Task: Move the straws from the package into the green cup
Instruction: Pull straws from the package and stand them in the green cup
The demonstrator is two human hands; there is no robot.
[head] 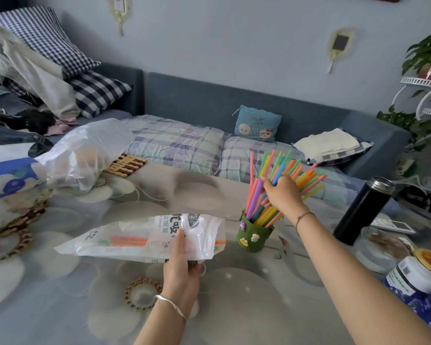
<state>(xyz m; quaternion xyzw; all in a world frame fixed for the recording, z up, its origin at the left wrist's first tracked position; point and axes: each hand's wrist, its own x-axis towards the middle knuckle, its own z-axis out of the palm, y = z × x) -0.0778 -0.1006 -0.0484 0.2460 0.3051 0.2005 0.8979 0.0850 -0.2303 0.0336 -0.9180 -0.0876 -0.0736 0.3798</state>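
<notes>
A green cup (253, 234) with small stuck-on figures stands on the table, right of centre. Several coloured straws (281, 168) stand fanned out in it. My right hand (283, 192) is closed around the bundle above the cup's rim. The white plastic straw package (135, 237) lies flat on the table to the left of the cup. A few orange and green straws (128, 240) show through its film. My left hand (182, 265) pinches the package near its open right end.
A black flask (362, 210) stands right of the cup, with a glass jar (381, 247) and a blue-labelled jar (418, 272) near the table's right edge. A clear plastic bag (85, 155) and woven coasters (18, 235) lie at left. A sofa runs behind the table.
</notes>
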